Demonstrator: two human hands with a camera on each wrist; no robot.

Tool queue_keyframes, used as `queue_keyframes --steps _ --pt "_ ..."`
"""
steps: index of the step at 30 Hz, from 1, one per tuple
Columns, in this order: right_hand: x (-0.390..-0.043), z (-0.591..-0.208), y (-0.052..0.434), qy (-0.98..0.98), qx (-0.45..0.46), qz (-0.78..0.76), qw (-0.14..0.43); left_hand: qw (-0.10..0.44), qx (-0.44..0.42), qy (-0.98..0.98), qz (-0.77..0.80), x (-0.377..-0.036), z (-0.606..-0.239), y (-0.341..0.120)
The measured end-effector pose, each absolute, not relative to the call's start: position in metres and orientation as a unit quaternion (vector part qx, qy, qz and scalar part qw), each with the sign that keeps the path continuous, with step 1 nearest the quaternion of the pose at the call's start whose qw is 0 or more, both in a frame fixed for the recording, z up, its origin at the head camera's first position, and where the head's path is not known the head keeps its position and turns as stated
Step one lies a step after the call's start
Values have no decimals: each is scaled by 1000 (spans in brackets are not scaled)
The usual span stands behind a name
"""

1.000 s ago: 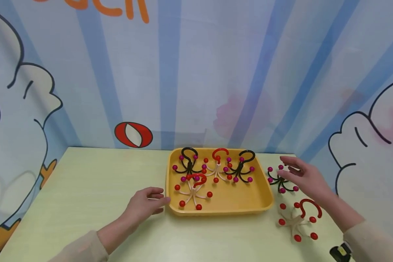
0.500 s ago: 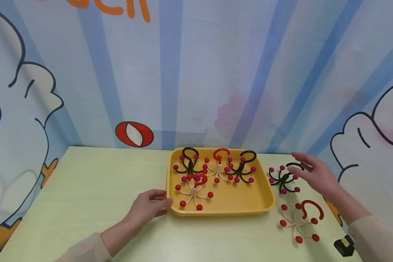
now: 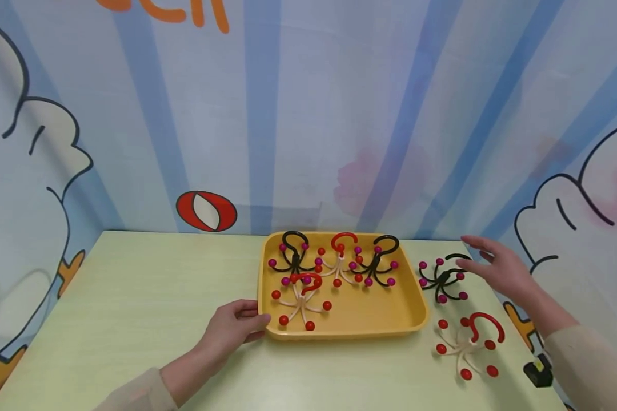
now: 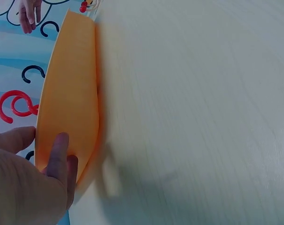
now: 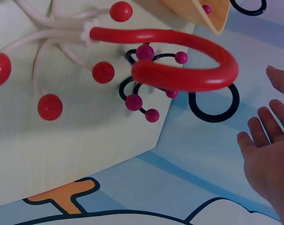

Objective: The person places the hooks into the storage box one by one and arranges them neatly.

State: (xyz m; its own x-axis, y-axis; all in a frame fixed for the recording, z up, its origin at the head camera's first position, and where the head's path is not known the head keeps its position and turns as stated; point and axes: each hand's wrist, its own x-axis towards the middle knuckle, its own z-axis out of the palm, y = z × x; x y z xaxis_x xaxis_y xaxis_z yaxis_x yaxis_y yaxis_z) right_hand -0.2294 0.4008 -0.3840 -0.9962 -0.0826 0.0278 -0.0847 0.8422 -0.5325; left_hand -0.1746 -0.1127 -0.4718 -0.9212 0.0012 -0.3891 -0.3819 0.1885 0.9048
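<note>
Right of frame centre on desk (image 3: 133,297): black massager (image 3: 440,278) just left of right hand (image 3: 499,268), grip released; left hand (image 3: 231,328) grasping tray (image 3: 339,331) corner.

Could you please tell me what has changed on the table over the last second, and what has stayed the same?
The right hand drew back to the right off the black hook outside the tray, uncovering it, and now hovers open beside it. The left hand slid forward slightly and grips the near-left corner of the yellow tray. The tray, its four hooks and the white-and-red hook stayed put.
</note>
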Motion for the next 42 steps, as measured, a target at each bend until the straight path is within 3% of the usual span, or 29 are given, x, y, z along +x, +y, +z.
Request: queue_keyframes --steps 25,42 --pt "-249 -411 422 -969 50 238 35 110 -137 714 678 -171 -482 -108" --pt "-250 -421 421 -967 48 241 62 111 -144 708 682 -170 -483 -108"
